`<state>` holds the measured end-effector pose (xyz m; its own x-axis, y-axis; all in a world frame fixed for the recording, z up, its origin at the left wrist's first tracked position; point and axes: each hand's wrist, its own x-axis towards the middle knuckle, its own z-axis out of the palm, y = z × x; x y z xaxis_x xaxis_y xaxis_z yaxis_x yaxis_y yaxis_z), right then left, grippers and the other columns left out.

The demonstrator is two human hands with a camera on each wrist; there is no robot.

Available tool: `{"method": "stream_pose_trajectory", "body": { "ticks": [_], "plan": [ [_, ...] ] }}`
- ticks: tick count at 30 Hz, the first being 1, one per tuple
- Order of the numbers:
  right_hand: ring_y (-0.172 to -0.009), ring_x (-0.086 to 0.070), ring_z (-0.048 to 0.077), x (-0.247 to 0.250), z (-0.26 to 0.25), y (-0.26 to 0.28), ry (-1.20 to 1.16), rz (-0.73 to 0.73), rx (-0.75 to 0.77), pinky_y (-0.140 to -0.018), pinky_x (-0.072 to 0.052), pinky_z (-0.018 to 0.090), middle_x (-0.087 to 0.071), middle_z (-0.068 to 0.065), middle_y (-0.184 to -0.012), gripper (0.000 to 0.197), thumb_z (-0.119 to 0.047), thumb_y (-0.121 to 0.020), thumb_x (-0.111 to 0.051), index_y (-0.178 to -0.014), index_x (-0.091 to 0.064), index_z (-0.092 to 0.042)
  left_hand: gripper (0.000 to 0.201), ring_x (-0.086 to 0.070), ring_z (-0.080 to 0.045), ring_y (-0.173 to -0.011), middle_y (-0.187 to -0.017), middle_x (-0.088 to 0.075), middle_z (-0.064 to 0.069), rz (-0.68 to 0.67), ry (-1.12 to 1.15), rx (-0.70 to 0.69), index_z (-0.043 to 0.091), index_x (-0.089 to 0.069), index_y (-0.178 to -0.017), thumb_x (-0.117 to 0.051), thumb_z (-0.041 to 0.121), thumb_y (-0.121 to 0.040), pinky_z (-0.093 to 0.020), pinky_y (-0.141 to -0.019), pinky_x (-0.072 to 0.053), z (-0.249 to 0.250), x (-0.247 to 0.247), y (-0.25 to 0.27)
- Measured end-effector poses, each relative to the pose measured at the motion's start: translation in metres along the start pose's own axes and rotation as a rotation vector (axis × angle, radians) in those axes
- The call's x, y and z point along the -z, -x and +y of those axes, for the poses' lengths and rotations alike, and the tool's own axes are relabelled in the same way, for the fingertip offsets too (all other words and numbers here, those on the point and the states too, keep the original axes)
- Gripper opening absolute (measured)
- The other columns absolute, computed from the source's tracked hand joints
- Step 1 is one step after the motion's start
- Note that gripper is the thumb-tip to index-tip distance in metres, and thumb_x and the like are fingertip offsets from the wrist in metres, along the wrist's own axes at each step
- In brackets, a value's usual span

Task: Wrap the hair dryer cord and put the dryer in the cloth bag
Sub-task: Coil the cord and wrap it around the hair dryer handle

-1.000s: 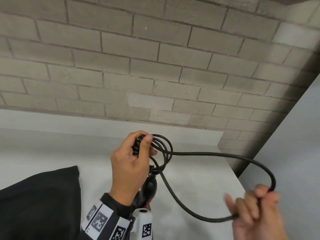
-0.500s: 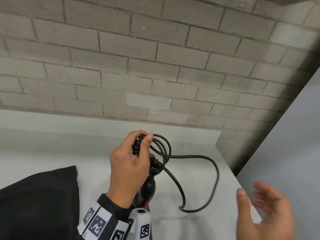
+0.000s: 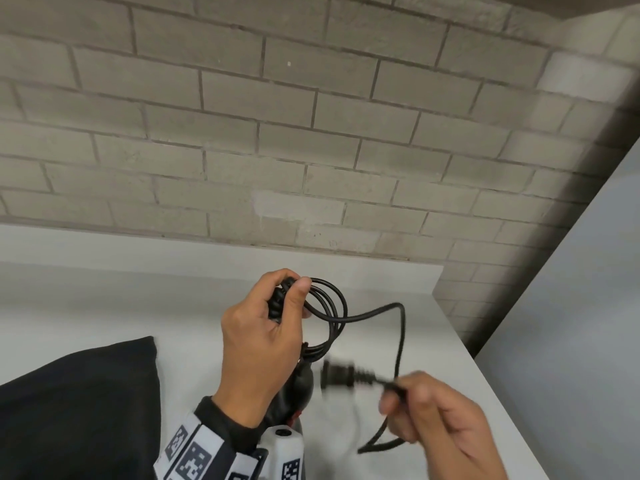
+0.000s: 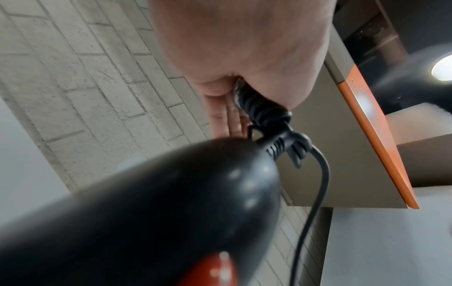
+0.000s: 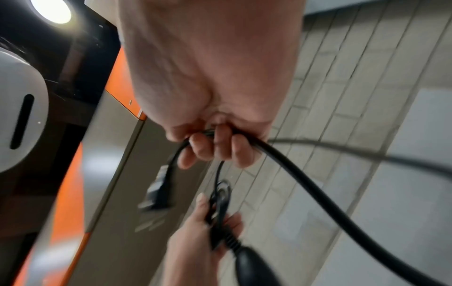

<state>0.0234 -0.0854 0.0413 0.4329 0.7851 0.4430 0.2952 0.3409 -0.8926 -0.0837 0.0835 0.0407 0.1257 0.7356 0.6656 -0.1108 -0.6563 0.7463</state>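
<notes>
My left hand (image 3: 273,327) grips several coiled loops of the black cord (image 3: 332,306) above the white table (image 3: 433,341), with the black hair dryer (image 3: 298,389) hanging below the wrist. In the left wrist view the dryer body (image 4: 146,212) with a red patch fills the foreground, and the cord's ribbed strain relief (image 4: 266,114) runs into my palm. My right hand (image 3: 426,414) pinches the cord just behind the plug (image 3: 341,374), which points left toward the dryer. The right wrist view shows my fingers (image 5: 215,147) curled round the cord (image 5: 305,185), with the blurred plug (image 5: 159,191) hanging. The black cloth bag (image 3: 79,403) lies at lower left.
A grey brick wall (image 3: 277,133) rises behind the table. The table's right edge (image 3: 485,375) drops off beside a grey panel (image 3: 571,323). A white wrist device (image 3: 287,455) sits at the bottom of the head view.
My right hand let go of the cord loop, opened for a moment, then took hold of the cord again near the plug. The loose loop has shortened. My left hand kept its grip on the coils.
</notes>
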Motion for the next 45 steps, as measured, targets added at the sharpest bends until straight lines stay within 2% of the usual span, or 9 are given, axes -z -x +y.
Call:
{"method": "stream_pose_trajectory", "body": {
  "ticks": [8, 12, 17, 19, 22, 27, 32, 39, 45],
  "plan": [
    [-0.064, -0.037, -0.014, 0.064, 0.09, 0.039, 0.961, -0.282, 0.078, -0.066, -0.03, 0.002, -0.032, -0.015, -0.062, 0.026, -0.036, -0.084, -0.06, -0.062, -0.046, -0.039, 0.028, -0.071, -0.003, -0.064, -0.075, -0.07, 0.016, -0.004, 0.039, 0.045, 0.021, -0.065, -0.09, -0.055, 0.047, -0.091, -0.033, -0.062, -0.06, 0.002, 0.005, 0.002],
    [-0.079, -0.049, -0.013, 0.07, 0.107, 0.046, 1.067, -0.338, 0.186, -0.082, -0.034, -0.003, -0.049, -0.023, -0.083, 0.017, -0.05, -0.096, -0.047, -0.085, -0.06, -0.047, 0.025, -0.071, -0.003, -0.063, -0.072, -0.069, 0.017, -0.022, 0.039, 0.056, 0.025, -0.064, -0.09, -0.055, 0.049, -0.091, -0.033, -0.061, -0.06, 0.004, 0.004, 0.004],
    [-0.083, -0.056, 0.002, 0.013, 0.032, 0.018, 0.855, 0.089, 0.519, -0.086, -0.039, 0.008, -0.065, -0.009, -0.081, 0.015, -0.031, -0.085, -0.062, -0.077, -0.072, -0.023, 0.026, -0.071, -0.003, -0.061, -0.072, -0.07, 0.011, -0.059, 0.014, 0.018, 0.021, -0.064, -0.089, -0.056, 0.045, -0.094, -0.025, -0.057, -0.057, 0.011, 0.002, 0.009],
    [-0.103, -0.057, 0.005, -0.002, 0.014, 0.004, 0.772, 0.235, 0.499, -0.094, -0.038, 0.01, -0.066, -0.001, -0.102, 0.023, -0.031, -0.081, -0.063, -0.101, -0.068, -0.022, 0.027, -0.07, -0.002, -0.06, -0.069, -0.069, 0.011, -0.081, -0.008, -0.005, 0.02, -0.064, -0.089, -0.055, 0.044, -0.094, -0.014, -0.056, -0.052, 0.013, 0.0, 0.011],
    [-0.128, -0.045, 0.0, -0.005, 0.013, -0.013, 0.795, 0.093, 0.353, -0.105, -0.032, 0.012, -0.053, -0.012, -0.13, 0.046, -0.042, -0.087, -0.056, -0.131, -0.045, -0.031, 0.027, -0.069, -0.002, -0.059, -0.065, -0.068, 0.01, -0.095, -0.041, -0.035, 0.022, -0.063, -0.089, -0.053, 0.047, -0.093, -0.011, -0.055, -0.048, 0.015, 0.001, 0.014],
    [-0.073, -0.05, -0.009, -0.004, -0.008, -0.038, 0.695, -0.005, 0.469, -0.068, -0.037, 0.001, -0.058, -0.018, -0.085, 0.011, -0.021, -0.09, -0.064, -0.098, -0.062, -0.028, 0.02, -0.059, -0.015, -0.049, -0.055, -0.06, 0.002, -0.095, -0.13, -0.13, 0.03, -0.059, -0.09, -0.05, 0.046, -0.096, -0.029, -0.049, -0.045, 0.014, 0.007, 0.009],
    [-0.07, -0.06, 0.003, -0.009, -0.036, -0.066, 0.552, 0.033, 0.465, -0.065, -0.045, 0.008, -0.066, -0.013, -0.088, 0.009, -0.029, -0.088, -0.063, -0.096, -0.068, -0.028, 0.031, -0.056, -0.012, -0.046, -0.056, -0.059, 0.006, -0.184, -0.054, -0.228, 0.022, -0.062, -0.091, -0.048, 0.048, -0.099, -0.03, -0.045, -0.044, 0.018, 0.013, 0.009],
    [-0.079, -0.069, 0.013, -0.023, -0.033, -0.087, 0.196, -0.007, 0.192, -0.072, -0.054, 0.022, -0.073, 0.0, -0.081, 0.006, -0.014, -0.084, -0.072, -0.084, -0.07, -0.02, 0.035, -0.047, 0.002, -0.047, -0.057, -0.054, 0.014, -0.285, -0.062, -0.354, 0.01, -0.067, -0.088, -0.077, 0.043, -0.08, -0.007, -0.052, -0.038, 0.02, 0.019, 0.006],
    [-0.067, -0.062, 0.015, -0.033, -0.015, -0.072, 0.036, -0.007, -0.115, -0.07, -0.05, 0.034, -0.069, 0.005, -0.07, 0.024, -0.034, -0.08, -0.069, -0.074, -0.072, -0.011, 0.027, -0.054, -0.007, -0.043, -0.054, -0.057, 0.008, -0.205, -0.009, -0.348, 0.019, -0.058, -0.094, -0.052, 0.045, -0.098, -0.025, -0.041, -0.043, 0.016, 0.017, 0.014]
  ]
}}
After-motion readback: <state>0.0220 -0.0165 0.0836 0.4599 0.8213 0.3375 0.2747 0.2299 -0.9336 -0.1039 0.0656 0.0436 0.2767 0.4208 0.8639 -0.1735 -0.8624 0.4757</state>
